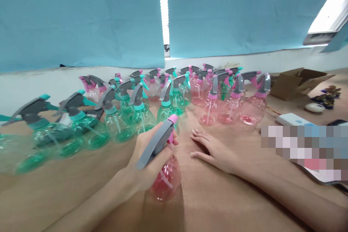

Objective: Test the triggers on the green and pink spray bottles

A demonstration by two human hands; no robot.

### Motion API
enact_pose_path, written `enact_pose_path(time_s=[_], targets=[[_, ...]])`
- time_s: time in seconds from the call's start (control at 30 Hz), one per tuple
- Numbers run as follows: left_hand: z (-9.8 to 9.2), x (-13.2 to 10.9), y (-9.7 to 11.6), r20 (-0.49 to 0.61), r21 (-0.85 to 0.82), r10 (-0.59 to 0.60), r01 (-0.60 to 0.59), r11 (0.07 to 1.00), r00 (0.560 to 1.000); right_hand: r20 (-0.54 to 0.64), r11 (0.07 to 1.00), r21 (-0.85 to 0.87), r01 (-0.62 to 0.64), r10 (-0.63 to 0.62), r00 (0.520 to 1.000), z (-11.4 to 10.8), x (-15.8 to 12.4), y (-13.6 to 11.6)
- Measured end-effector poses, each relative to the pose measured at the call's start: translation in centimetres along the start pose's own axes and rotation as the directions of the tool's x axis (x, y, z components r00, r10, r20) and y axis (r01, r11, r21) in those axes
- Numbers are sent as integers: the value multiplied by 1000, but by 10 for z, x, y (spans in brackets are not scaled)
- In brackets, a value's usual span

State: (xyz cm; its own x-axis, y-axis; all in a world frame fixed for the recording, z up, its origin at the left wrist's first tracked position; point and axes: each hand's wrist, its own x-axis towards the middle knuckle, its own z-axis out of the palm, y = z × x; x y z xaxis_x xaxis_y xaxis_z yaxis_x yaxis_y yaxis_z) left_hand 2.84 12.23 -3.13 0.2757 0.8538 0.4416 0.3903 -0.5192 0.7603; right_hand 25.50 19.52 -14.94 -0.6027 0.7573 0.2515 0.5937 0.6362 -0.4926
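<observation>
My left hand is wrapped round the neck of a pink spray bottle with a grey and pink trigger head. The bottle is upright near the front of the table, its nozzle pointing away to the right; whether its base touches the table I cannot tell. My right hand lies flat on the wooden table with fingers stretched out, holding nothing. Just beyond it stands a pink spray bottle with several others. A green spray bottle stands beyond my left hand.
More green spray bottles line the left side, and mixed pink and green ones fill the back. An open cardboard box, a white mouse and a white box are at the right. Blue curtains hang behind the table.
</observation>
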Motion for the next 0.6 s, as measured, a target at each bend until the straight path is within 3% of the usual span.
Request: enact_pose_path(time_s=[0.13,0.43,0.6], targets=[[-1,0,2,-17,7,36,-36,999,999,16,1000,-19,-7,8,1000,-1,0,-1],[5,-3,-12,-75,28,-55,57,998,996,8,1000,14,-14,14,1000,-2,0,-2],[7,-5,-12,-74,22,-44,46,999,996,5,1000,10,-3,3,1000,-2,0,-2]])
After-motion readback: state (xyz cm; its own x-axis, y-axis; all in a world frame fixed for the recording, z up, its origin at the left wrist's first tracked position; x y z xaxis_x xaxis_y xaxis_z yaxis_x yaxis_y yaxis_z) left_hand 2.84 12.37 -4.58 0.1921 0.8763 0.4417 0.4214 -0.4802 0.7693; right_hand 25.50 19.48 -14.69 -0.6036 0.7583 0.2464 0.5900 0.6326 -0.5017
